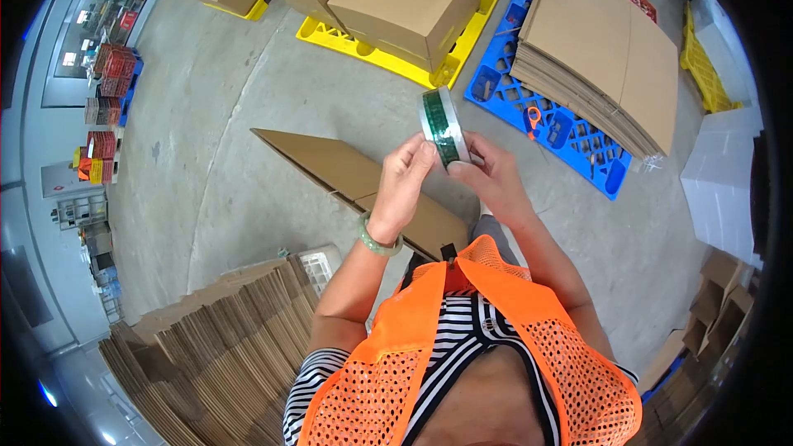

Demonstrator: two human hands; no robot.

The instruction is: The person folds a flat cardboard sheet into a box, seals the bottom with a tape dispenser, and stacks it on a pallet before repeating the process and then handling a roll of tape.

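A roll of green and white packing tape is raised in front of my chest, its printed band facing me. My right hand grips the lower right side of the roll, thumb and fingers closed on it. At the lower left edge, my left hand pinches with thumb and forefinger against the tape; whether a loose end is between them is too small to see. A green bangle circles the left wrist. Below the hands, a folded flat cardboard box stands on edge close to my legs.
A blue pallet carries stacked flat cardboard; an orange-handled tool lies on its edge. Ahead, closed boxes rest on a yellow pallet. More flattened cartons are stacked at my lower left.
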